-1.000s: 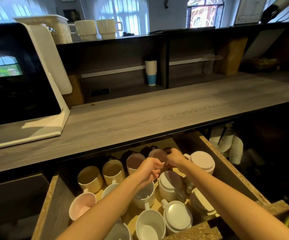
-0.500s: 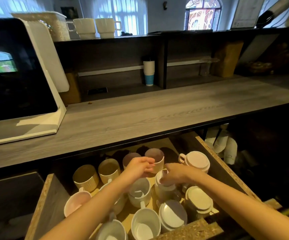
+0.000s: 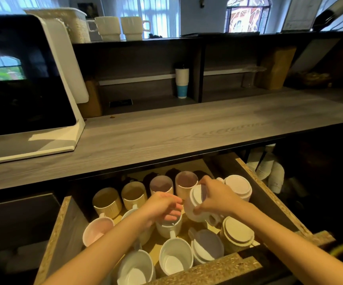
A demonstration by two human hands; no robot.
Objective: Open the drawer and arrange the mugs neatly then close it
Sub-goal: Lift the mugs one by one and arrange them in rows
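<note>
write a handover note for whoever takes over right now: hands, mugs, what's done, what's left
Hands: the right hand has its grip on a tilted white mug, held among the others. The left hand has fingers over the rim of an upright white mug; its grip is unclear.
Things: the drawer is open, with some mugs upright and some upside down.
Done: drawer opened.
Left: set the tilted white mug down, line up the rest, close the drawer.

Dim, backlit by bright windows (image 3: 152, 15); shadowed drawer (image 3: 217, 268), soft blur, wide-angle edge bending.
</note>
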